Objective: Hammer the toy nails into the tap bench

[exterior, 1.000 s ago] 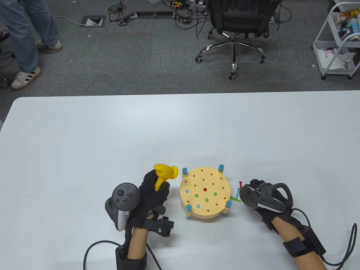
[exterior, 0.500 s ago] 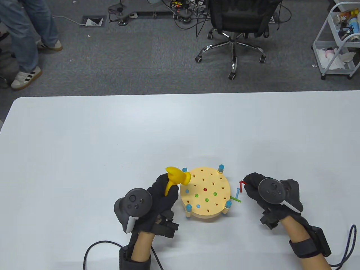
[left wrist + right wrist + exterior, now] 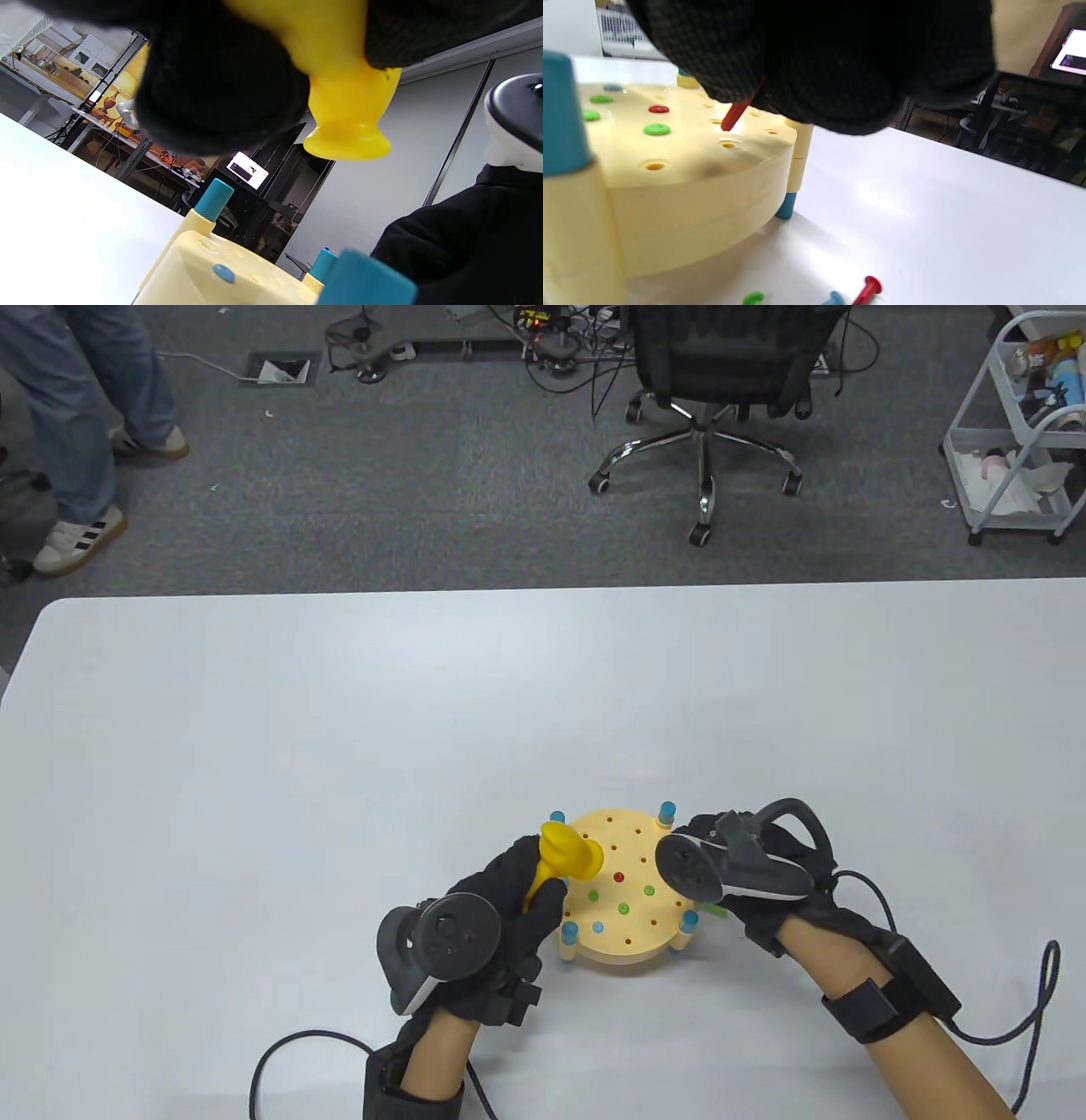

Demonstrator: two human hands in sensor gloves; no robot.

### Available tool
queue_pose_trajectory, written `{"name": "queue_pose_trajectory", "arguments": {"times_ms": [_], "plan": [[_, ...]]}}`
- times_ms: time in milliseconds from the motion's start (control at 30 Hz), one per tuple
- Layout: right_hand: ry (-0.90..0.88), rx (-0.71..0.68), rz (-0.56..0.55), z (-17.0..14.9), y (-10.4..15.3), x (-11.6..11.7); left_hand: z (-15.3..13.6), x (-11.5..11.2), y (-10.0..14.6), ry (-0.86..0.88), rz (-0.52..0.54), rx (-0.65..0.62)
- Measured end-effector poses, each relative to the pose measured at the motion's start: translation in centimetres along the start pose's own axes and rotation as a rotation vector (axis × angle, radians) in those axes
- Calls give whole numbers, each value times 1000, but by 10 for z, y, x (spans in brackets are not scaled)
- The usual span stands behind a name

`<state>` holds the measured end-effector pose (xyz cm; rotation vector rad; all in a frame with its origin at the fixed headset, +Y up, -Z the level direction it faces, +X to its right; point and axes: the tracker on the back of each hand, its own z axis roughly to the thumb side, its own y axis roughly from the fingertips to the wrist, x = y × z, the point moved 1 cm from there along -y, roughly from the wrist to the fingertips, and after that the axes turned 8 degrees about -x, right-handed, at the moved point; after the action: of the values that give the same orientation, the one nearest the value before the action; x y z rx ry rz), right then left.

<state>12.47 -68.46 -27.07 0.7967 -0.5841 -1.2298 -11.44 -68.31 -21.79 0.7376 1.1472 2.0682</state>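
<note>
The round cream tap bench (image 3: 632,946) with blue corner posts stands near the table's front edge; it also shows in the left wrist view (image 3: 237,275) and the right wrist view (image 3: 683,169). A red nail head (image 3: 618,876), green ones and a blue one sit flush in its top. My left hand (image 3: 530,878) grips the yellow toy hammer (image 3: 570,855); its head (image 3: 343,106) hangs above the bench's left part. My right hand (image 3: 700,831) is over the bench's right side and pinches a red nail (image 3: 736,114), tip down at a hole.
Loose nails lie on the table right of the bench: a green one (image 3: 753,298), a blue one (image 3: 833,298) and a red one (image 3: 867,290). An office chair (image 3: 721,381) and a white cart (image 3: 1018,432) stand on the floor beyond the table.
My right hand picked a red nail off the table and moved left over the bench. My left hand moved right with the hammer, now above the bench's left edge.
</note>
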Motion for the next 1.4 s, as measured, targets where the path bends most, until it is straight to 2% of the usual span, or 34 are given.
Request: {"name": "queue_pose_trajectory", "arguments": {"times_ms": [400, 600, 733, 867, 933, 967, 1000, 1100, 1167, 1400], "plan": [[298, -73, 129, 37, -21, -6, 2, -2, -1, -29, -20, -12], [213, -48, 123, 33, -26, 0, 2, -2, -1, -27, -19, -12], [93, 31, 62, 17, -18, -2, 2, -3, -1, -31, -31, -13], [-160, 272, -229, -22, 5, -20, 2, -3, -1, -33, -35, -15], [-303, 365, -377, -42, 14, -12, 2, -5, -1, -33, -43, -14], [-396, 377, -418, -51, 16, -1, 2, -6, -1, -36, -46, -14], [-448, 368, -427, -55, 15, 6, 2, -7, -1, -40, -49, -14], [-687, 273, -333, -68, 6, 42, 2, -9, -2, -48, -60, -14], [-808, 230, -314, -71, 0, 63, 2, -10, -2, -49, -63, -14], [-958, 224, -292, -71, -14, 95, 5, -17, -3, -52, -96, -39]]}}
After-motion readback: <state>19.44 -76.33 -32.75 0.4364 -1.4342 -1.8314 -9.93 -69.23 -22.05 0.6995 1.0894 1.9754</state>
